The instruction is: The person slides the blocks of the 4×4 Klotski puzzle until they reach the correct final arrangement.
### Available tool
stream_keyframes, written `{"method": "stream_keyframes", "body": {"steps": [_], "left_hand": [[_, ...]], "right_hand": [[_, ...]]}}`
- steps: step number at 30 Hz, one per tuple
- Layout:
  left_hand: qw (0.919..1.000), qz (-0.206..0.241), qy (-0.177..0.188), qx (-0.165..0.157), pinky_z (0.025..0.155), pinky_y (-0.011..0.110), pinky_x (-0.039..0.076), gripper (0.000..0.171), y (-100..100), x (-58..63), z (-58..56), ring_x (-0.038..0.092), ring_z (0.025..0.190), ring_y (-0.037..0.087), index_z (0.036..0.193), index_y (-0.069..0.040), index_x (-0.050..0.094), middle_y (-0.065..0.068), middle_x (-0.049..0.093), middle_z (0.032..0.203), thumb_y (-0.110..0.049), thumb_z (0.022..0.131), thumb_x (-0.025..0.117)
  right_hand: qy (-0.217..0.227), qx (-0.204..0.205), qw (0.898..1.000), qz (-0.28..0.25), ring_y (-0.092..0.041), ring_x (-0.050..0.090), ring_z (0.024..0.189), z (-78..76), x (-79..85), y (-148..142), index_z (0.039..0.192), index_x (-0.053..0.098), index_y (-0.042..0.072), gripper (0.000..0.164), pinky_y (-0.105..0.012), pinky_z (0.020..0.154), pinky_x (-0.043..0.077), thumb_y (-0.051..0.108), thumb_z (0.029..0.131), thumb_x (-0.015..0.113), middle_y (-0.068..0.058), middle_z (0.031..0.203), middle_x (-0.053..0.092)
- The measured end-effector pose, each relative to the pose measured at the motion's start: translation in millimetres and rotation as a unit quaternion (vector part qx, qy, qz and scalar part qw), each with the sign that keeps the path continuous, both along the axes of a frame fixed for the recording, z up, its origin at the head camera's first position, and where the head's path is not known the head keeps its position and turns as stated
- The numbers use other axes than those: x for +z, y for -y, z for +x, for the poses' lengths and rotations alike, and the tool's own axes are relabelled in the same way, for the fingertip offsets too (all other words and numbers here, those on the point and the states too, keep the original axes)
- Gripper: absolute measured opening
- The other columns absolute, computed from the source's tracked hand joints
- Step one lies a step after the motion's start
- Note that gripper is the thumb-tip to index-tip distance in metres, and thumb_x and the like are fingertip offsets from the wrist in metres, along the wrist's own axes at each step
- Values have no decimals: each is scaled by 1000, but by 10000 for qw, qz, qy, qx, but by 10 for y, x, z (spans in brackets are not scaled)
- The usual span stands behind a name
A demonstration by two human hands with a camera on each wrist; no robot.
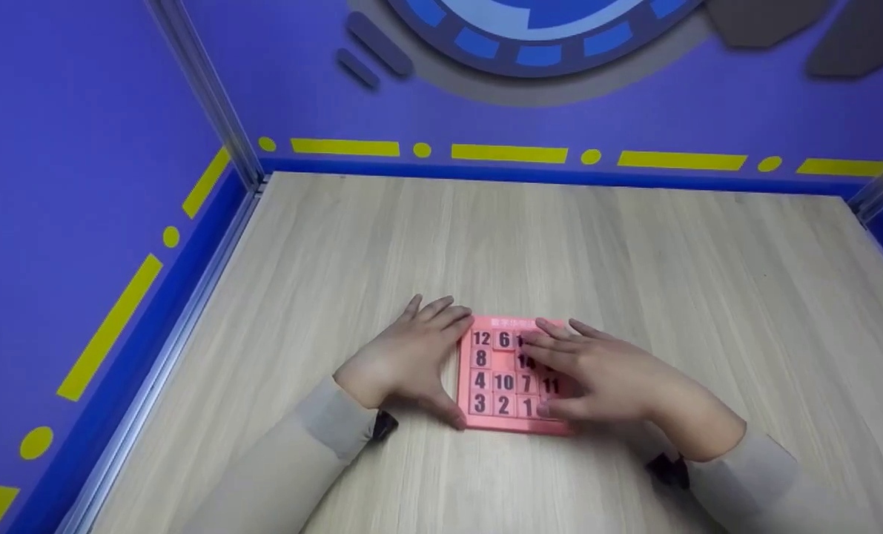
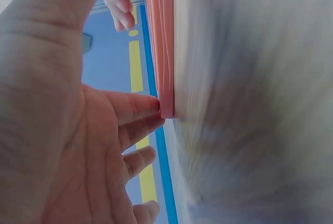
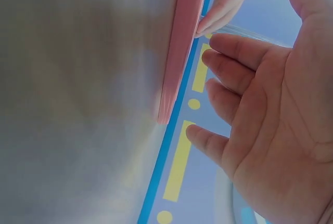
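A pink sliding number puzzle (image 1: 515,424) lies flat on the table, its tiles carrying black numbers. In the second row, beside the 8, one square has no tile. My left hand (image 1: 415,360) spans the puzzle's left side, thumb at the near corner and index finger at the far corner. The left wrist view shows straight fingertips (image 2: 151,104) touching the end of the pink frame. Over the right-hand columns lies my right hand (image 1: 612,374), fingers extended and hiding several tiles. Its palm and slightly bent fingers show above the frame in the right wrist view.
The wood-grain table (image 1: 382,245) reaches back to a blue-purple wall (image 1: 322,104) with yellow dashes. Another blue panel (image 1: 63,185) stands along the left side, with a metal post (image 1: 211,89) at the corner. Grey sleeves and black wrist straps cover both wrists.
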State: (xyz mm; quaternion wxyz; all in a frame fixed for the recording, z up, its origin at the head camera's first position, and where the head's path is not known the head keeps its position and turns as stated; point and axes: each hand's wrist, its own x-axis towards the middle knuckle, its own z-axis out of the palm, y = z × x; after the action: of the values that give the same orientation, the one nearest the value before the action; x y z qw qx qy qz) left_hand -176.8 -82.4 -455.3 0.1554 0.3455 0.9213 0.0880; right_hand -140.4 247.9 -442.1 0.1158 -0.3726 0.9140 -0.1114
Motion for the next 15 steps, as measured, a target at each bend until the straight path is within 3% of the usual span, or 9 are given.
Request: {"method": "stream_keyframes", "body": {"steps": [9, 15], "left_hand": [[9999, 59, 68, 123, 146, 63, 1, 156, -3, -4, -65, 9, 181, 32, 181, -12, 25, 6, 22, 191, -87, 63, 94], [9996, 105, 155, 212, 146, 62, -1, 154, -13, -2, -111, 6, 181, 29, 182, -13, 25, 3, 20, 192, -86, 65, 94]], "right_hand": [[272, -212, 9994, -60, -37, 34, 173, -215, -14, 93, 172, 50, 15, 93, -69, 142, 27, 76, 103, 64, -5, 182, 45], [413, -220, 9989, -17, -35, 33, 174, -280, -37, 121, 174, 47, 15, 92, -67, 143, 26, 72, 104, 64, -5, 182, 44]]}}
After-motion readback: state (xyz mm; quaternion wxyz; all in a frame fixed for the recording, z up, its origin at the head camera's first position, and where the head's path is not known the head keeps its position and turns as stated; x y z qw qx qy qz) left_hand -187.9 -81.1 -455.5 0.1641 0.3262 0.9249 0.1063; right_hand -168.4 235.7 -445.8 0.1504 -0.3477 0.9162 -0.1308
